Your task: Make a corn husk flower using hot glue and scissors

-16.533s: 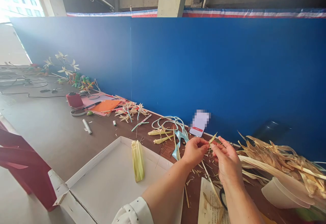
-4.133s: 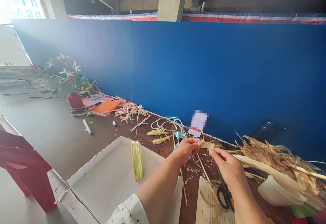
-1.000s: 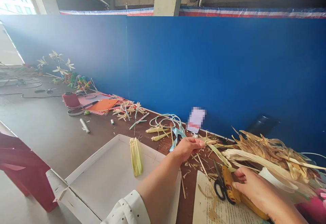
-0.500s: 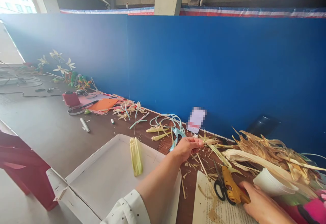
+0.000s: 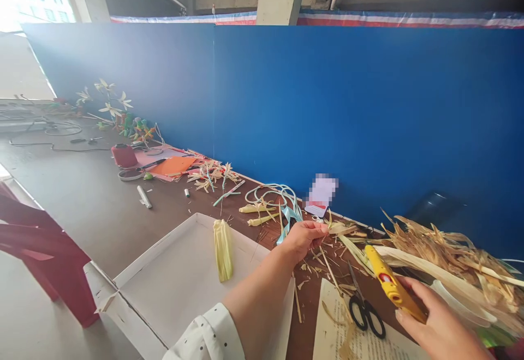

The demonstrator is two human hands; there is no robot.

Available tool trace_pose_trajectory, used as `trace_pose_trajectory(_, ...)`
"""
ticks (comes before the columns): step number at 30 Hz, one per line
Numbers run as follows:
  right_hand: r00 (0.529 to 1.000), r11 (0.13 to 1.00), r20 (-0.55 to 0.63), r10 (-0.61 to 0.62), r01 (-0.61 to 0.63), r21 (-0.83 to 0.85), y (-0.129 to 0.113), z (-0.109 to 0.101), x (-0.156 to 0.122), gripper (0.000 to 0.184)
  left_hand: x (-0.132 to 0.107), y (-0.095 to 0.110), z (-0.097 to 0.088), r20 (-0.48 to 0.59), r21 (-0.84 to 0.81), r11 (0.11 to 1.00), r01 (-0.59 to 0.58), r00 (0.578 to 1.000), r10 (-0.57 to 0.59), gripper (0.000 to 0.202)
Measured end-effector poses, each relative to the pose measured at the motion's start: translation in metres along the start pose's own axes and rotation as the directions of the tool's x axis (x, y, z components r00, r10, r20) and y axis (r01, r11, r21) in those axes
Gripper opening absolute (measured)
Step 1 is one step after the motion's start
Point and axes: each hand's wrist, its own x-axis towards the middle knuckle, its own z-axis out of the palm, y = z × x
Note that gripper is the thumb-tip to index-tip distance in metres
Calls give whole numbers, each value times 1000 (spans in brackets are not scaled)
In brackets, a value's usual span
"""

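Note:
My left hand reaches out over the table, thumb and fingertips pinched together. What sits in the pinch is too small to make out; dry husk strips lie right at the fingertips. In my right hand is a yellow glue gun, its tip pointing up and to the left. Black-handled scissors lie on a printed page just left of it. A pale green bundle of husk rests in the white box lid, beside my left forearm.
A heap of dry corn husks and a white cup are at the right. Behind my left hand are blue ribbon, a coiled cord and a phone. A blue partition borders the table's back.
My right hand has lifted the glue gun off the page, away from the scissors, and turned it. The left hand keeps its pinch almost in place. The view has shifted slightly.

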Motion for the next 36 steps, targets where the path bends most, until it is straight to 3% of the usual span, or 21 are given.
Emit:
trace_pose_trajectory(5,999,984,6,-48,46,170,-29,-11,1,27,1,-1,1,-50,70,997,-35,998,38,45)
trace_pose_trajectory(10,997,965,53,-61,45,260,-46,-1,3,30,1,-2,2,-37,120,992,-50,998,54,44)
trace_pose_trajectory(16,989,967,-28,-147,150,204,-53,13,3,32,2,-3,2,-28,124,991,-60,998,64,41)
trace_pose_trajectory(26,971,964,-74,-228,236,125,-68,5,6,30,3,-5,1,4,151,987,-55,998,55,40)
trace_pose_trajectory(36,985,976,-28,-168,170,138,-62,8,5,30,-4,2,6,-4,157,987,-32,999,33,41)
